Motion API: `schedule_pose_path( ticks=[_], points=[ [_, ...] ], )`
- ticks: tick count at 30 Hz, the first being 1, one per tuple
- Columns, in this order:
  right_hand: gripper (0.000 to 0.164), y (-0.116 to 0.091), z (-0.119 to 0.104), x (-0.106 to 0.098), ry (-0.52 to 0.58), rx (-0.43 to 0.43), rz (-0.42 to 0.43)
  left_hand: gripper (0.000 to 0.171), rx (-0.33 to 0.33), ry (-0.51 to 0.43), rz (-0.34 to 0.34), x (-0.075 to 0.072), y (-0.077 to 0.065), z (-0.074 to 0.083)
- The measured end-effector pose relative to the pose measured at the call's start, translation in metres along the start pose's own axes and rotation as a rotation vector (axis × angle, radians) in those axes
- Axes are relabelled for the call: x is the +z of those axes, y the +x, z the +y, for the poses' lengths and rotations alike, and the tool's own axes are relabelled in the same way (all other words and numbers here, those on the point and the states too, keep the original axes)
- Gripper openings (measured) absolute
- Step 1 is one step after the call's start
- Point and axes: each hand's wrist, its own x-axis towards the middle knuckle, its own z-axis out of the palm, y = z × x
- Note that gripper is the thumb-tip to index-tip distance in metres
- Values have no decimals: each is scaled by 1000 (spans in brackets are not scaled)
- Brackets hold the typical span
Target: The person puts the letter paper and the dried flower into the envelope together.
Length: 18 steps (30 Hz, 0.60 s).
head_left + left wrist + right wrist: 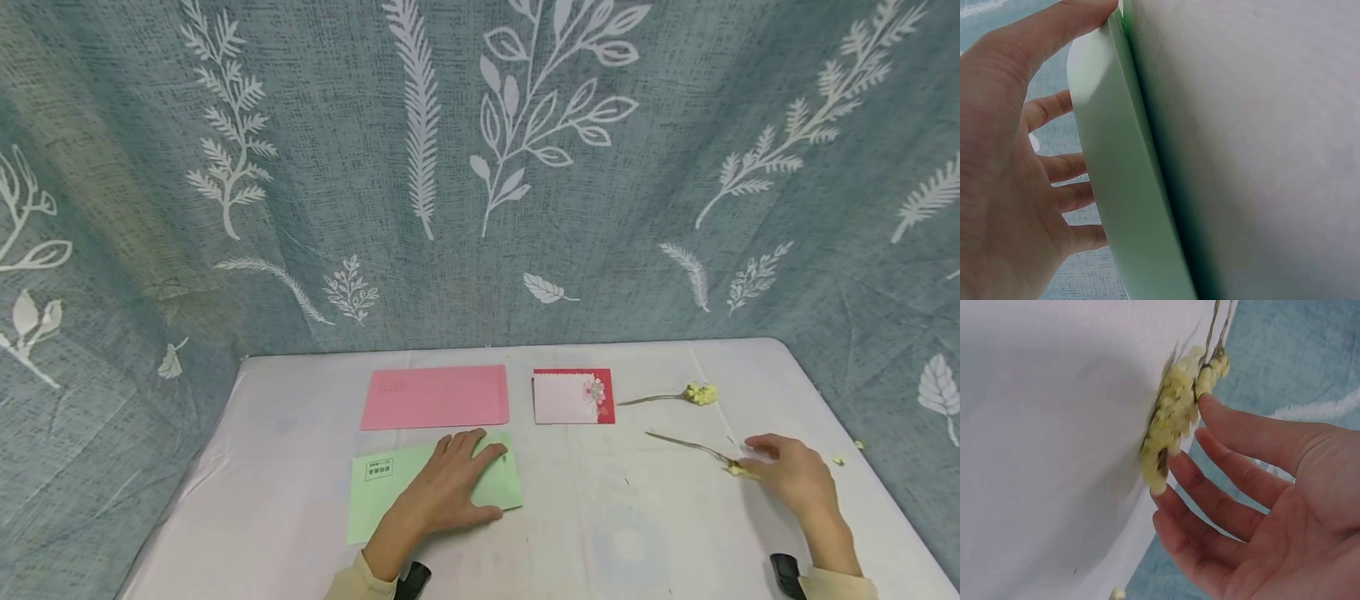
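My left hand [448,492] rests on a green envelope [390,475] with its fingers spread. In the left wrist view the thumb [1079,22] touches the near edge of the green envelope [1110,137]. On the right, my right hand [797,473] is at the head of a dried yellow flower [738,471], whose stem points left. The right wrist view shows loosely bent fingers and a thumb tip at the yellow flower head [1175,403]; no firm pinch shows. A second dried yellow flower [701,393] lies farther back.
Behind the green envelope lies a pink envelope [435,397]. A red and white card with a floral print [566,398] lies to its right. Small yellow bits [838,460] sit near the right edge of the white tabletop [570,533]. A patterned blue-green curtain [450,283] hangs behind.
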Motion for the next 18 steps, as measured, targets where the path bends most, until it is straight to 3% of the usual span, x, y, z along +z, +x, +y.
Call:
schedule_pose_path(
  ticks=[8,18],
  points=[
    [56,-1,13,1,32,58,-88,76,-1,1,-2,1,0,-1],
    [34,-3,15,4,43,40,-16,76,-11,0,-6,3,0,0]
  ],
)
